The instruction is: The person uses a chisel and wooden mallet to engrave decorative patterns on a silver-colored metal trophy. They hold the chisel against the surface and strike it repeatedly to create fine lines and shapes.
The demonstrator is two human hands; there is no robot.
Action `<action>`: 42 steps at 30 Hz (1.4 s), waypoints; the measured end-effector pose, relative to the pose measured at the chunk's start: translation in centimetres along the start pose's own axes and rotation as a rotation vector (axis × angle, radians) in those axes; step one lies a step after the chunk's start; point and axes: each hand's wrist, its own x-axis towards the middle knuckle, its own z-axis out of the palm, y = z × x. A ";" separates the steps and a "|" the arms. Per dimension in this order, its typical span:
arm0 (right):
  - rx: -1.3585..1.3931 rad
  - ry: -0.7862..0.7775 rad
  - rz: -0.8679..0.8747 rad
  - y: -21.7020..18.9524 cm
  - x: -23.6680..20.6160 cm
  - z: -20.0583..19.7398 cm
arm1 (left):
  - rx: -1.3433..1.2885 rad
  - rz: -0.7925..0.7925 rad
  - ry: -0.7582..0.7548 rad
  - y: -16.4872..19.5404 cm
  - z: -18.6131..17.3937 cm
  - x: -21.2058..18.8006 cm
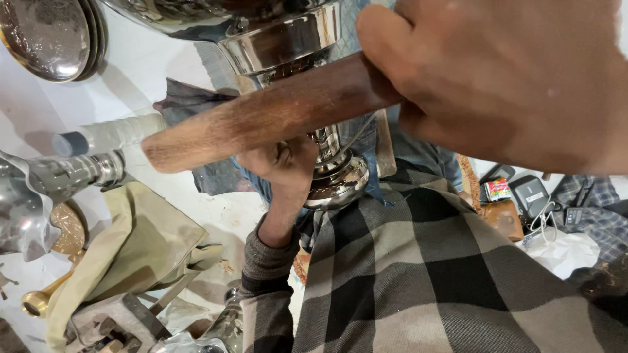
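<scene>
My right hand [504, 78] fills the upper right, closed around a brown wooden handle [261, 117] that slants down to the left. Behind the handle stands a shiny silver metal cup-shaped piece [288, 39] with a stem and round foot [337, 183]. My left hand [281, 163] reaches up from below and grips the stem just under the handle. A checked grey and black blanket [425, 274] covers my lap beneath both hands.
Polished metal plates [49, 36] lie at the top left. A silver metal part [39, 189] and a khaki cloth [137, 248] lie at the left. Small boxes, a black device [531, 195] and a white bag [562, 252] are at the right.
</scene>
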 end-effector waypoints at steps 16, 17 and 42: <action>0.103 0.005 0.040 0.3 -0.4 0.8 | 0.050 0.021 -0.033 0.9 -0.3 0.8; 0.115 0.002 0.053 0.2 -0.6 0.8 | 0.068 0.020 -0.024 1.0 -0.3 0.9; 0.392 -0.101 0.165 0.7 -1.7 1.8 | 0.083 0.026 -0.028 0.8 0.0 1.0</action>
